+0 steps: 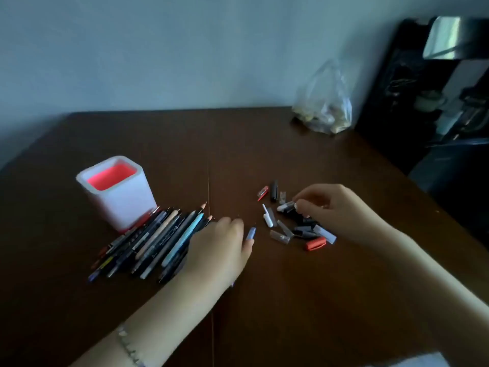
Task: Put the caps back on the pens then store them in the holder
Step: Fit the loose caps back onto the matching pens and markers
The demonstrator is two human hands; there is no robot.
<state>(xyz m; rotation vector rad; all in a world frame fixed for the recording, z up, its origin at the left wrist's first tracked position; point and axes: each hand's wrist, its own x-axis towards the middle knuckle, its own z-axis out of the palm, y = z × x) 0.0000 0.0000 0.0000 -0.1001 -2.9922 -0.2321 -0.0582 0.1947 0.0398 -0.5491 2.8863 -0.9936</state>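
A white square holder with a red inside stands at the left of the brown table. In front of it lies a row of several uncapped pens and pencils. My left hand rests palm down on the right end of that row, fingers curled over the pens; whether it grips one is hidden. A heap of loose caps lies to the right. My right hand reaches into the heap and pinches a white-and-grey cap between thumb and forefinger.
A clear plastic bag with small items sits at the table's far right corner. Dark furniture stands beyond the right edge. A wall runs behind the table. A seam crosses the tabletop between pens and caps.
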